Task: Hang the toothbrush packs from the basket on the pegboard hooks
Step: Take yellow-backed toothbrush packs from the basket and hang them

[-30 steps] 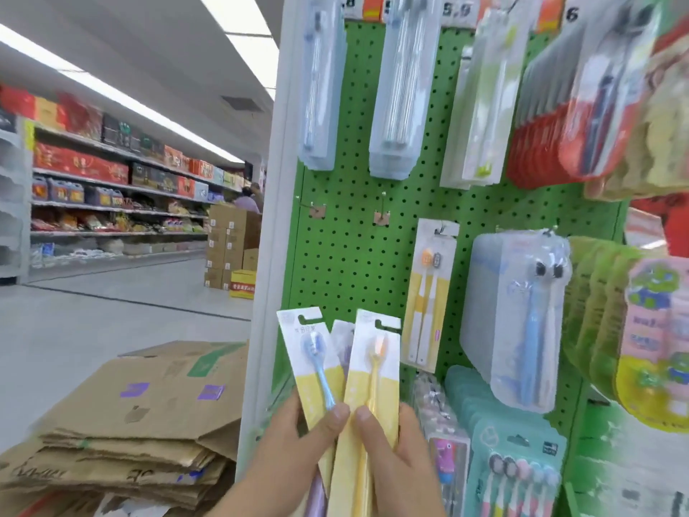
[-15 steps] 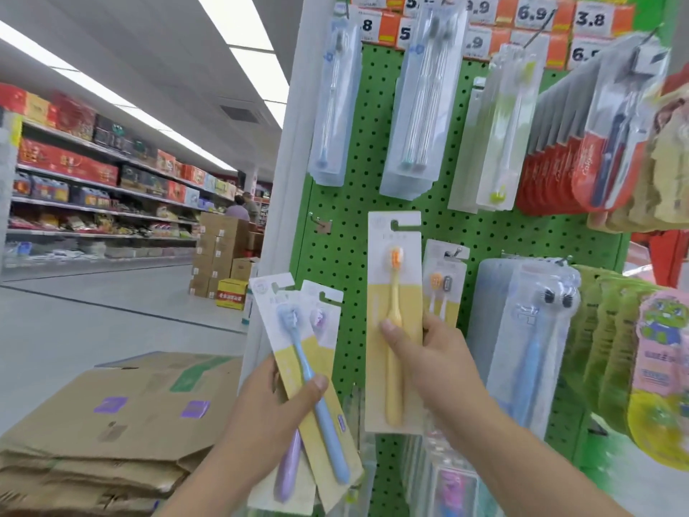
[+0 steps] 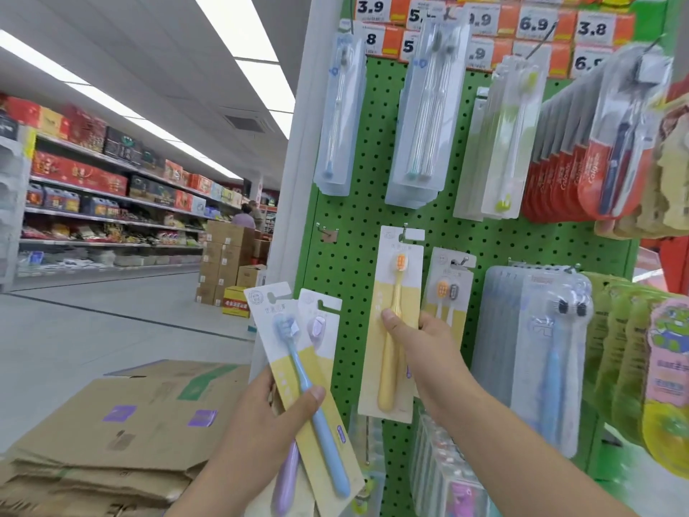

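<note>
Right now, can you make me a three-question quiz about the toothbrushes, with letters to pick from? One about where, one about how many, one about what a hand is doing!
1. Where is the yellow toothbrush pack?
A. Up against the green pegboard, its top at a hook
B. Lying on the cardboard
C. On the far shelves

2. How many packs does the left hand hold?
A. None
B. Two
C. Five

3. What is the right hand doing?
A. Hanging open and empty
B. Gripping the yellow toothbrush pack
C. Pointing at a price tag

Answers:
1. A, the pack's top slot sits at the hook on the board.
2. B, a blue toothbrush pack lies in front of a purple toothbrush pack.
3. B, its thumb presses the pack's front and fingers wrap behind.
</note>
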